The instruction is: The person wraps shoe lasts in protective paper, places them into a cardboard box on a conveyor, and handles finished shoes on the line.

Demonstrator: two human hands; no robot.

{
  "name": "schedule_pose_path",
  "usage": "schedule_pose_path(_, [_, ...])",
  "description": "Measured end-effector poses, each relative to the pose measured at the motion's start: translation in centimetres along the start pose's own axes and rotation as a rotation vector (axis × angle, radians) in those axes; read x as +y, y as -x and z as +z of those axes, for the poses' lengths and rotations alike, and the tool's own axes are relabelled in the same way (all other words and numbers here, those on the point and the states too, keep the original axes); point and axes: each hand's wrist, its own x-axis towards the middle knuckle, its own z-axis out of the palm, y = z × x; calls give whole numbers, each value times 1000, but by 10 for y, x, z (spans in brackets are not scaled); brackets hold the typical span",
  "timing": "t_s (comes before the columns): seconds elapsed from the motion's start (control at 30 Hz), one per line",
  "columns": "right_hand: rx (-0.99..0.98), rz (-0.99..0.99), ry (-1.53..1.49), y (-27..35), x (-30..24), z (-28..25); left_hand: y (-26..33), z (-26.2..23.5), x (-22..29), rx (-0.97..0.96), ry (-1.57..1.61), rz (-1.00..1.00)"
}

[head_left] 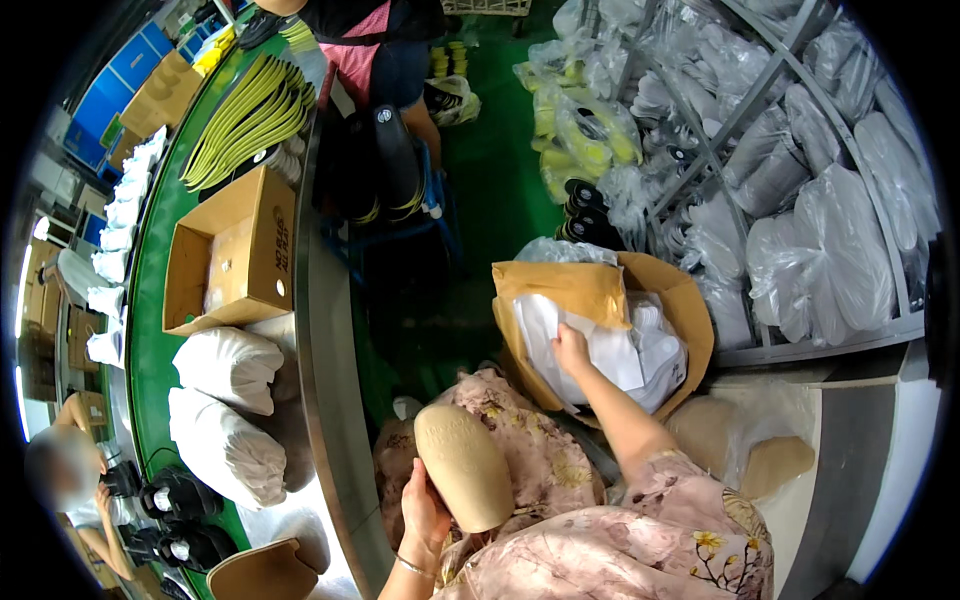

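Note:
My left hand [424,508] grips the edge of a tan insole-shaped piece [463,467], rounded at the top, with faint raised marks near its far end. It is held above my lap, over a pink flowered garment [545,450]. My right hand [570,348] reaches forward into an open brown paper bag or carton [695,325]. Its fingers are closed at the edge of a white sheet [540,325], one of several white pieces inside. A brown flap [565,285] stands behind the sheet.
At left, a metal-edged bench [335,420] carries an open carton [275,235], white stuffed bundles [228,440] and a curved brown piece [262,575]. A green conveyor [150,400] runs beyond it. At right, a metal rack [790,350] holds bagged grey insoles [830,250]. Another person [400,60] stands ahead.

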Motion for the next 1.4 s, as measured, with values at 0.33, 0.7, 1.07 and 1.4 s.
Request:
schedule_pose_path(0.33, [-50,-391,40,103,-59,-72,-15,17,-7,3,-188,94])
schedule_pose_path(0.7, [-262,-1016,-171,237,-195,-122,-17,-12,-22,30,-83,212])
schedule_pose_path(1.07, [-668,-1367,94,310,-227,-100,35,-37,15,-618,283,-79])
schedule_pose_path(1.4, [-1012,-1380,229,304,-256,-104,60,-45,20,-327,-215,384])
